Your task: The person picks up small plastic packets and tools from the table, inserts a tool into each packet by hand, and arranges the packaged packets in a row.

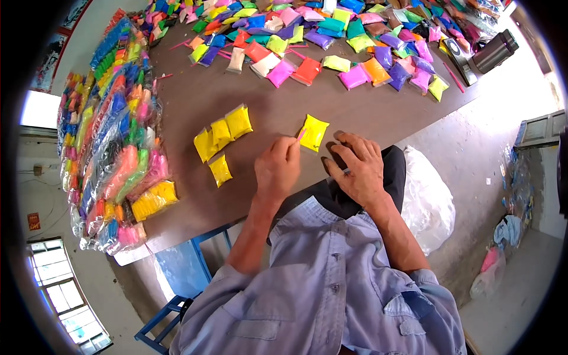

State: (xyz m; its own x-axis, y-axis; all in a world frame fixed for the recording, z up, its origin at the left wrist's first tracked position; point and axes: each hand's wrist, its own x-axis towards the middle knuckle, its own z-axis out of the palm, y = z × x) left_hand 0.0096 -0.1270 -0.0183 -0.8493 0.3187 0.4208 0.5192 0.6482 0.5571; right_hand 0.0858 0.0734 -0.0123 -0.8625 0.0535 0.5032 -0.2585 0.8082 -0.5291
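Note:
A small yellow packet (315,133) lies flat on the brown table between my hands. My left hand (278,165) is closed at the packet's left side, pinching a thin pink stick (302,132) whose tip reaches over the packet's left edge. My right hand (358,165) rests to the right of the packet, fingers spread and bent, apart from it and holding nothing. Left of my left hand, several more yellow packets (220,134) lie in a loose row, with one yellow packet (220,170) just below them.
Loose packets in many colours (307,71) cover the table's far side, with pink sticks among them. Clear bags of coloured packets (118,142) are stacked at the left. A dark flask (496,52) lies at the far right. A white plastic bag (427,201) stands beside my leg.

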